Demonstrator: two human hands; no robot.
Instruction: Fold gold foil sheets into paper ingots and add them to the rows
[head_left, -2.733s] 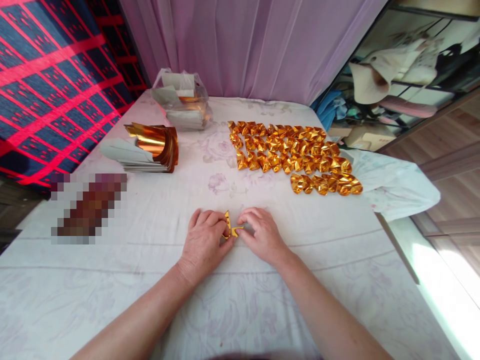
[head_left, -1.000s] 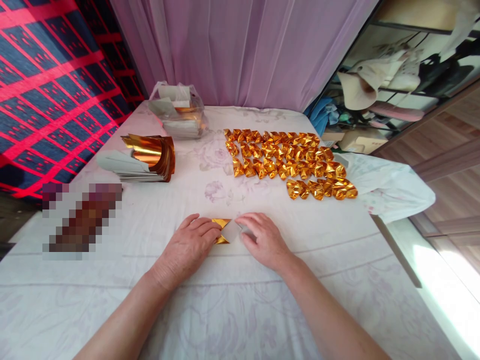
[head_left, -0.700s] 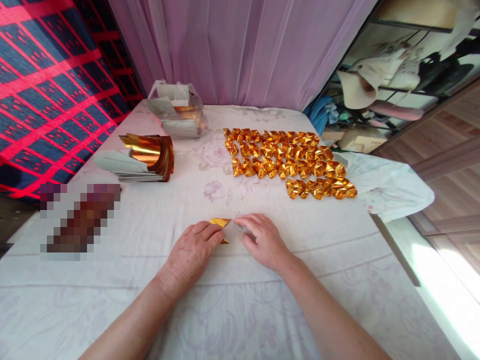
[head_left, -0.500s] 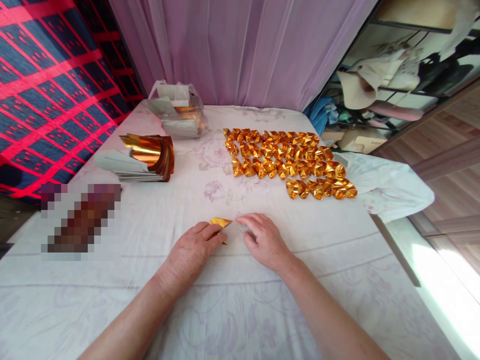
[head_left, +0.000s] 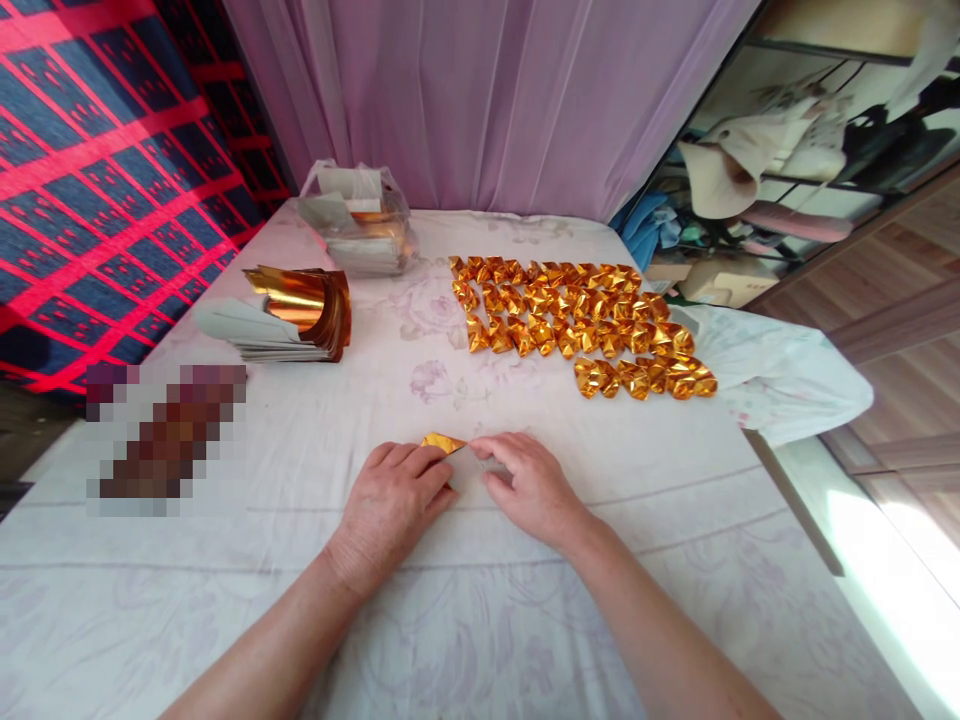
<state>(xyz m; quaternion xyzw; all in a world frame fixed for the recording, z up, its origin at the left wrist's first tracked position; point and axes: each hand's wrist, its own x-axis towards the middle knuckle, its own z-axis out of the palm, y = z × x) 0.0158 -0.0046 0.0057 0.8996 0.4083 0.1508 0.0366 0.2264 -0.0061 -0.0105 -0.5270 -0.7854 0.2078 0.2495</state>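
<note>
Gold foil paper (head_left: 442, 443), likely thin, light and easily creased, lies on the cloth (head_left: 300, 600) under your left hand (head_left: 394, 505) and right hand (head_left: 529, 487), both with bent fingers pressing its edges, so hold it gently at the corners.

Left hand (head_left: 394, 500) and right hand (head_left: 529, 485) press gold paper (head_left: 442, 443) flat on white cloth (head_left: 465, 610); folded gold pieces (head_left: 581, 322) in rows beyond; gold sheet stack (head_left: 300, 312) at left.
</note>
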